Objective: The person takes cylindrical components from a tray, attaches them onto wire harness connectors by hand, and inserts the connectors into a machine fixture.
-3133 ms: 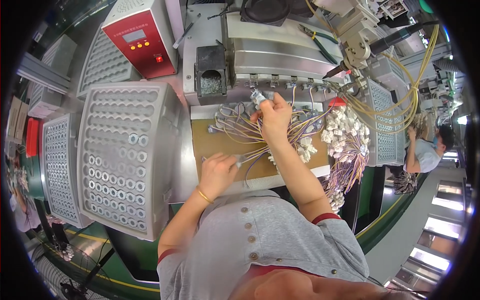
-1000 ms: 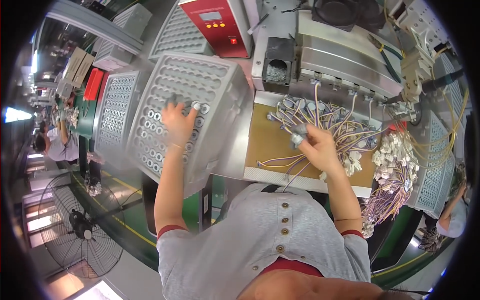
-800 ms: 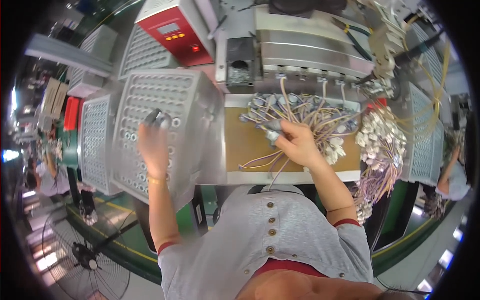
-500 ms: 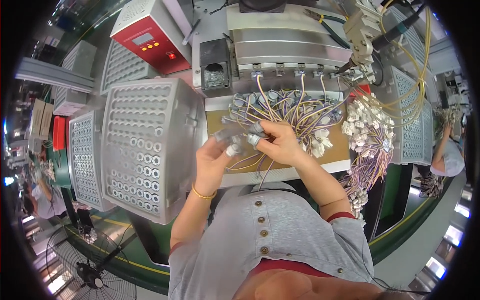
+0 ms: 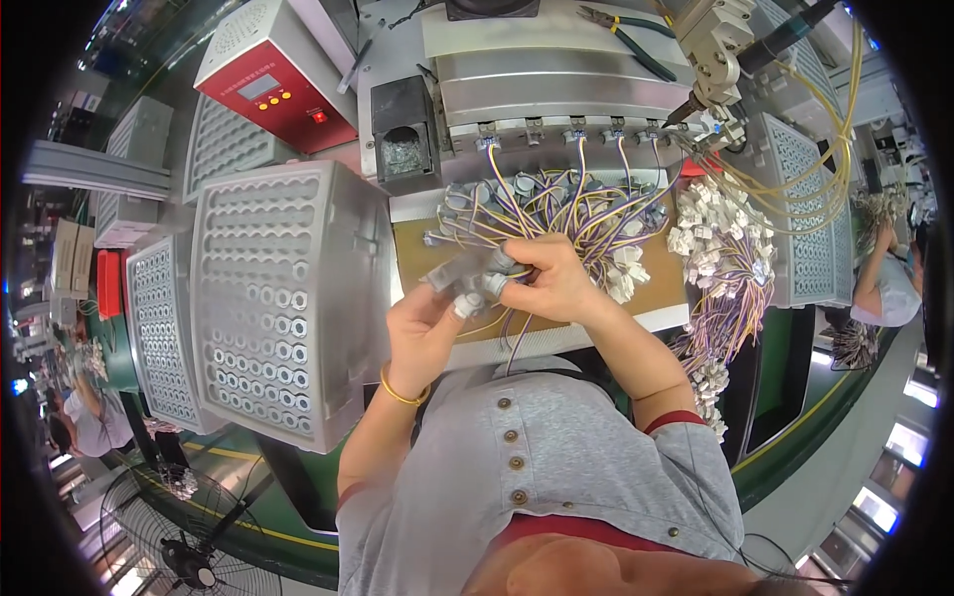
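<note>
Both my hands meet over the front of the brown work mat (image 5: 409, 260), with grey-white covers on the fingertips. My left hand (image 5: 422, 333) is closed, its thumb and fingers pinched around something too blurred to name. Close beside it, my right hand (image 5: 556, 283) pinches too; a small part or wire end seems to sit between its fingertips, but its kind is hidden. Thin wires hang below the hands toward my lap. Just beyond them lies a heap of purple, yellow and white wires (image 5: 606, 223) with grey round ends and white connectors.
A grey tray (image 5: 343, 298) holding rows of metal rings stands at left, near a red-fronted control box (image 5: 283, 104). Behind the heap runs a metal fixture (image 5: 547, 84) with clipped wires. Pliers (image 5: 636, 45) lie on top. White connectors (image 5: 715, 233) hang in a bundle at right.
The bench and its contents have shifted slightly left in view. Both hands remain together, and the blurred left fingertips have moved a little closer to the right ones.
</note>
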Available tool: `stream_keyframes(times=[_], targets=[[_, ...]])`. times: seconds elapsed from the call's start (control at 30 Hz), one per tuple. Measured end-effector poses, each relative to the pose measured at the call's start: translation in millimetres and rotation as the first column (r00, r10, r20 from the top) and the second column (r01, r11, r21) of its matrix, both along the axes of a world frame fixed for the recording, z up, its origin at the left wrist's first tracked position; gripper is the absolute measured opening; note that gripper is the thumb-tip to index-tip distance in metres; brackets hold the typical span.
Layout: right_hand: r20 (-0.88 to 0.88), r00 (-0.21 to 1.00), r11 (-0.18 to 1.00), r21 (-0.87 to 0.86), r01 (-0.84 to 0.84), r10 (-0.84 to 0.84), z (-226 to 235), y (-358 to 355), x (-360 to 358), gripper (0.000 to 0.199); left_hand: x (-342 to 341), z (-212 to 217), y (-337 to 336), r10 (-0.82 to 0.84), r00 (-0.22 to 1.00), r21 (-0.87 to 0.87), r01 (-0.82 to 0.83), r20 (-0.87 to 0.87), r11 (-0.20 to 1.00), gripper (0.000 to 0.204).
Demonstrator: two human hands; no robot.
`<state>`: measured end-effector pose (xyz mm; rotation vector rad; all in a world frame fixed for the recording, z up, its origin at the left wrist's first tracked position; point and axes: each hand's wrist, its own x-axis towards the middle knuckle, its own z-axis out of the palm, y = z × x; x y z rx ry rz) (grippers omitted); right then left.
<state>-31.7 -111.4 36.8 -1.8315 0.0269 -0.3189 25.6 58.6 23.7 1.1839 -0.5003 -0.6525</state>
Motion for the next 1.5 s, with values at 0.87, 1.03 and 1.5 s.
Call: stream_keyframes(times=[0.87, 1.03, 1.5], targets=[[-0.101, 0.932, 0.87, 0.335, 0.361, -0.348, -4, -38, -3, 0.013, -31, -48, -31, -0.515, 0.796, 0.737, 0.134, 0.317, 0.662, 0.026], [-0.142, 0.94, 0.83, 0.441, 0.341, -0.311, 1, -30, 6, 0.017, -11, -48, -20, -0.263, 0.964, 0.423, 0.259, -0.051, 0.868, 0.021], [-0.168, 0.759, 0.533, 0.618, 0.578, -0.629, -33, -37, 32, 0.006, 34, 4, 28, -0.054, 0.833, 0.524, -0.294, 0.55, 0.799, 0.022]])
